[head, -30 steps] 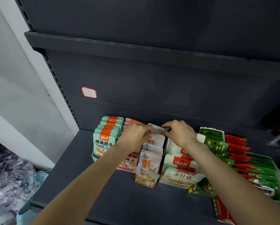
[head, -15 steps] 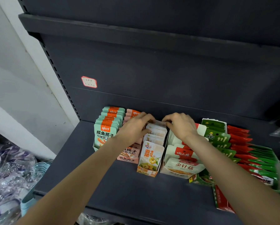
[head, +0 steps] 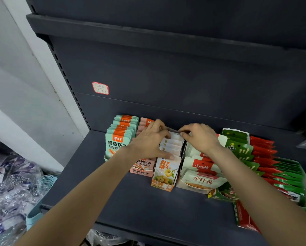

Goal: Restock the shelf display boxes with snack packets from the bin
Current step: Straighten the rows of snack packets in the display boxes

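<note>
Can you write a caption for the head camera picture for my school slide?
Two hands, left and right, tuck a packet into the back of the orange display box.

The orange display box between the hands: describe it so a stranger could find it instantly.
On the dark grey metal shelf stands a row of display boxes. The narrow orange cardboard display box is third from the left, between pink and white ones. Only its front packet shows yellow characters above yellow food.
</note>
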A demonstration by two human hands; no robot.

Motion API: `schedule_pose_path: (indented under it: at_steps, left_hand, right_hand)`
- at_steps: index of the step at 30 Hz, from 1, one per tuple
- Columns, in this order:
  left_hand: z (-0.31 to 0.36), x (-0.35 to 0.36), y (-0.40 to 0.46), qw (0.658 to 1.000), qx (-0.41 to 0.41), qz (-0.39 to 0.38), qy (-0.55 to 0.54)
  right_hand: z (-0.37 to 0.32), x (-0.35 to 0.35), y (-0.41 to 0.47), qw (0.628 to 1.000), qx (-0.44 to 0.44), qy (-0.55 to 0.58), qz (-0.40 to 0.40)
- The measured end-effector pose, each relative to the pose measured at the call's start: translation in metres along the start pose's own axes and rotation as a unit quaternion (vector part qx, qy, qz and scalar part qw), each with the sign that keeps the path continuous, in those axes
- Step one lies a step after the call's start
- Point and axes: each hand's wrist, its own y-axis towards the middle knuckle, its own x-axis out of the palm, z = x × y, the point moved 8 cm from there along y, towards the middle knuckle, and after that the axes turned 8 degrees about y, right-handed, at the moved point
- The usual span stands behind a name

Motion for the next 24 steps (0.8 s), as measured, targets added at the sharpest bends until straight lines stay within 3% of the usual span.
schedule_pose_path:
  at_steps: [10, 14, 16, 21, 24]
  left_hand:
    - [0.0, 0.007, -0.002, 0.997, -0.023, -0.052, -0.053]
    - [0.008, 0.008, 0.002, 0.997, 0.009, -0.07, 0.016]
    - [0.013, 0.004, 0.005, 0.998, 0.009, -0.054, 0.032]
    - [0.011, -0.012, -0.008, 0.998, 0.0, 0.07, 0.008]
    - [0.01, 0.001, -0.012, 1.0, 0.009, 0.009, 0.004]
  right_hand:
    - [0.002, 0.006, 0.001, 0.999, -0.008, -0.039, 0.001]
    - [0.0, 0.007, 0.004, 0.999, -0.006, -0.047, 0.008]
    - [-0.001, 0.009, 0.003, 0.999, -0.015, -0.045, 0.021]
    - [0.005, -0.003, -0.004, 0.995, -0.035, 0.048, 0.083]
    - [0.0, 0.008, -0.002, 0.998, -0.056, -0.011, 0.008]
